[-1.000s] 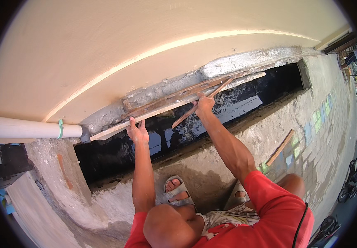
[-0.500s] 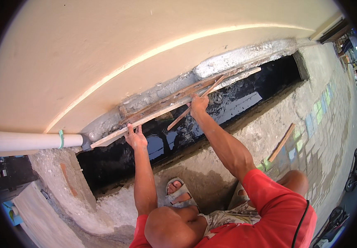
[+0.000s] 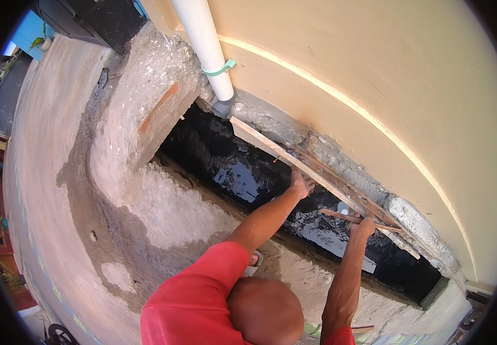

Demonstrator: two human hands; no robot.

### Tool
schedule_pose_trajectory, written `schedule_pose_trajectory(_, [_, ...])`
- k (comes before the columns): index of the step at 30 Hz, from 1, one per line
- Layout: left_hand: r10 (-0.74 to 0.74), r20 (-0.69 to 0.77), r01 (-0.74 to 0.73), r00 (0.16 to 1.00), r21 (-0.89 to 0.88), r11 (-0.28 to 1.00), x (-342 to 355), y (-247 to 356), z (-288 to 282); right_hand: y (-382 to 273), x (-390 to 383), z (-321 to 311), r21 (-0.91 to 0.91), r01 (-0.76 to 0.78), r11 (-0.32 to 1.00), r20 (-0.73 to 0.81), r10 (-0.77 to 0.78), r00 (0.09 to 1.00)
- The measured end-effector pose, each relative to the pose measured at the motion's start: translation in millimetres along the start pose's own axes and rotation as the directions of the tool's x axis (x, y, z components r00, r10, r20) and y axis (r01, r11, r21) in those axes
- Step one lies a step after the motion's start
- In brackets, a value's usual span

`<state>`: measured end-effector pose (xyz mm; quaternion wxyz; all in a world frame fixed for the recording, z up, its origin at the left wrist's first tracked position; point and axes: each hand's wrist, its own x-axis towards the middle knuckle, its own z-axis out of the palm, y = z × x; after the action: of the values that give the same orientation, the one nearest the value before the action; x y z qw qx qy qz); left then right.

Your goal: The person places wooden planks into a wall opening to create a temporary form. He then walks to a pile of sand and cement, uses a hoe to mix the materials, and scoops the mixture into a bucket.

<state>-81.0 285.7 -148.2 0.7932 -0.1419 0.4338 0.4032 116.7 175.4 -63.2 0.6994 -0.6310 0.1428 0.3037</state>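
While the left hand [image 3: 301, 184] reaches up with its fingers touching the near edge of a long pale wooden board [image 3: 329, 185], the right hand [image 3: 363, 225] is clamped around a thin brown wooden strip [image 3: 338, 215]. I cannot tell whether the left fingers close around the board or merely prop it. Beyond both hands, the board slants along the far side of a rectangular concrete-edged channel of dark water [image 3: 194, 138], near a plain beige wall [image 3: 340, 69]. Up and left of the left hand, its end sits just beside the grey elbow [image 3: 222, 108] of a white round pipe [image 3: 205, 49]. As things lie, the board appears placed along that side, though apparently not yet secured: no fastening shows. The strip, angled across the board at the right hand, seems not yet settled, and below both hands the water lies uncovered.
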Motion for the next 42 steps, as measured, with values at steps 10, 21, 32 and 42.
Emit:
schedule_pose_trajectory(10, [0.088,0.039,-0.08,0.995,-0.177,0.981,-1,-10,20,-4,11,-18,-0.024,0.011,1.0,0.081,-0.009,0.997])
schedule_pose_trajectory(21, [0.093,0.119,-0.08,0.989,-0.11,0.991,8,12,0,11,-8,14,0.035,0.022,0.999,0.07,-0.024,0.997])
schedule_pose_trajectory(32, [0.124,0.306,-0.103,0.944,-0.084,0.991,10,25,-8,29,-14,1,0.082,-0.032,0.996,0.118,0.022,0.993])
schedule_pose_trajectory(42, [0.103,0.348,-0.109,0.932,-0.004,0.994,-3,19,11,12,-21,10,0.07,0.05,0.996,0.048,-0.053,0.997])
